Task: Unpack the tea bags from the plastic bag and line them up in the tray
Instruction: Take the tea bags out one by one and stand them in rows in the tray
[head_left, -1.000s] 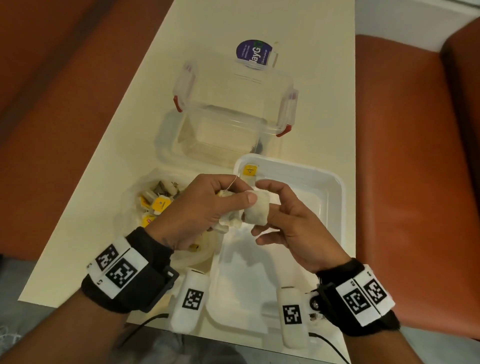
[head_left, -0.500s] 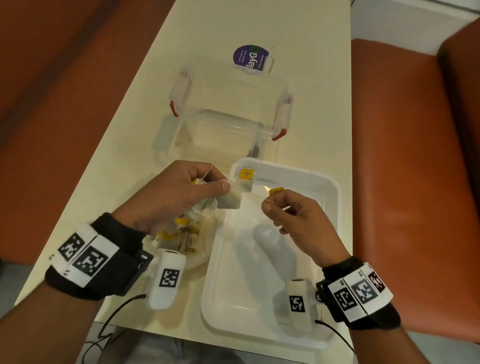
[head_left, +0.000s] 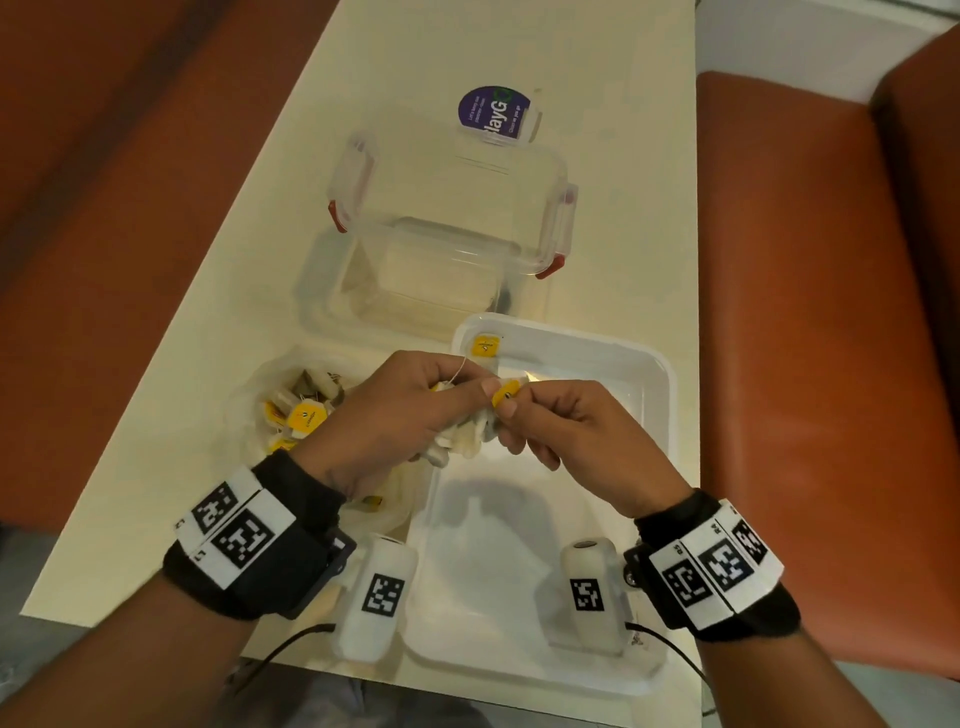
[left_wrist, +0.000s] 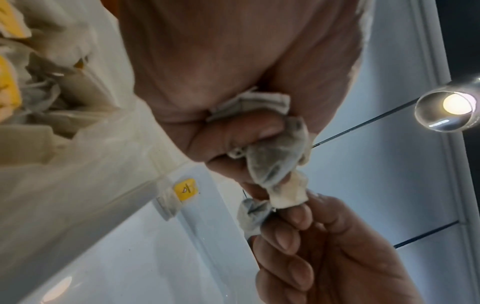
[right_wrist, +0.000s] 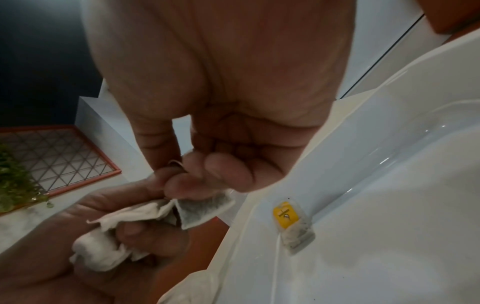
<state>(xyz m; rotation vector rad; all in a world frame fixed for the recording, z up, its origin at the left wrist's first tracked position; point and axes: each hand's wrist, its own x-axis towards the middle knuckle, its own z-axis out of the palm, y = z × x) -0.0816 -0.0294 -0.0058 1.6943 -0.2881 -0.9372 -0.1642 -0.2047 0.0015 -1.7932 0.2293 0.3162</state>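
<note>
Clump of tea bags (head_left: 462, 436) bunched in my left hand (head_left: 395, 415), held above the tray's (head_left: 660, 395) left edge; right hand (head_left: 566, 431) pinches a yellow tag (head_left: 505, 392) right beside it. One placed bag (head_left: 485, 347) lies in the far-left corner, long axis roughly along that edge; the clump's axis I cannot tell. Plastic bag (head_left: 306, 410) sits on the desk (head_left: 613, 156), left of both hands.

Head view looks down; wrist views look up closely, sharing the tray (head_left: 660, 374).
</note>
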